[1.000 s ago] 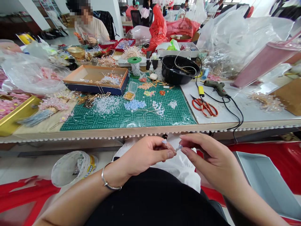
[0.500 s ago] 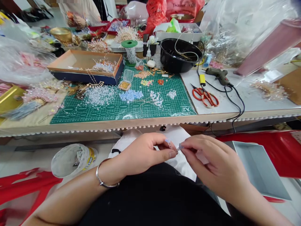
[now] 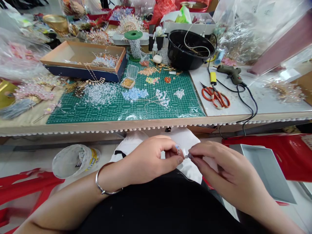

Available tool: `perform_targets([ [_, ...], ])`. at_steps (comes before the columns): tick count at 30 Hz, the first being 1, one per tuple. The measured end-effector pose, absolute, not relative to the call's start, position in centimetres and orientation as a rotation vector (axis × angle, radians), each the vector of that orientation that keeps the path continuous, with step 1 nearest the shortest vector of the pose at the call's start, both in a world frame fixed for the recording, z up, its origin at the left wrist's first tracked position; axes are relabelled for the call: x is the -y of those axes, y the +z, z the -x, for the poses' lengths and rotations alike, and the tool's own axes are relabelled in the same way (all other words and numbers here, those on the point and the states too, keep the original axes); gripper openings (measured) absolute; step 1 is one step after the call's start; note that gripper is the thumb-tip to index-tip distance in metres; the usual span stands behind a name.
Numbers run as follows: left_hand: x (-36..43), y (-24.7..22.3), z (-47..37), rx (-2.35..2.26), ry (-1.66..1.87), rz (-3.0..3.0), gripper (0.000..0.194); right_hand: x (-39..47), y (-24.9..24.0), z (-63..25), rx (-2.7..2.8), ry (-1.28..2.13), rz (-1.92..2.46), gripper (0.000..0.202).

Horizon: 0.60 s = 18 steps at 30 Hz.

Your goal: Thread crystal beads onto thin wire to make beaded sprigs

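Note:
Above my lap, my left hand (image 3: 152, 159) pinches a small beaded sprig (image 3: 178, 149) with a pale blue flower and clear beads. The fingertips of my right hand (image 3: 226, 172) close on the sprig's right end, by a small shiny bead; the exact grip is too small to make out. A thin wire (image 3: 185, 177) trails below the hands over the black top. On the green cutting mat (image 3: 104, 113) beyond lie clear beads (image 3: 101, 93), blue flower beads (image 3: 135, 94), whitish flower pieces (image 3: 162, 98) and an opened little box of gold beads (image 3: 128, 82).
Orange-handled scissors (image 3: 215, 97) and a glue gun (image 3: 230, 73) with a cable lie at right. A black bowl (image 3: 188, 53), a wire spool (image 3: 135, 45) and a shallow box (image 3: 83, 61) stand behind. Below are a white bucket (image 3: 73, 162) and a grey box (image 3: 268, 172). A person's hand shows at the back.
The view has tilted down slightly, so the table's contents sit higher. My hands remain close together at the sprig, their fingertips shifted only a little.

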<state>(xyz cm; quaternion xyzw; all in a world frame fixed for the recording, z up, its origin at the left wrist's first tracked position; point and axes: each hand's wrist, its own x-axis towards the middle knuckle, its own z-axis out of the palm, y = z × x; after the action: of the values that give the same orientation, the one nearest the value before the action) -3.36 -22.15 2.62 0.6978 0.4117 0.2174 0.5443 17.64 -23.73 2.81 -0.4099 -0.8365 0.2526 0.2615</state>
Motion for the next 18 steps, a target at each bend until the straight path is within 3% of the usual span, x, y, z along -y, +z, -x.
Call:
perform_targets([
  [7, 21.8, 1.9, 3.3, -0.915, 0.480, -1.525, 0.023, 23.9, 2.8, -17.1, 2.253, 0.616, 1.091, 0.019],
  [14, 21.9, 2.4, 3.2, -0.959, 0.574, -1.692, 0.016, 24.4, 1.6, -16.9, 2.278, 0.411, 1.071, 0.024],
  [18, 22.0, 2.5, 3.2, -0.915, 0.514, -1.598, 0.018, 24.3, 1.6, -17.0, 2.311, 0.480, 1.022, 0.029],
])
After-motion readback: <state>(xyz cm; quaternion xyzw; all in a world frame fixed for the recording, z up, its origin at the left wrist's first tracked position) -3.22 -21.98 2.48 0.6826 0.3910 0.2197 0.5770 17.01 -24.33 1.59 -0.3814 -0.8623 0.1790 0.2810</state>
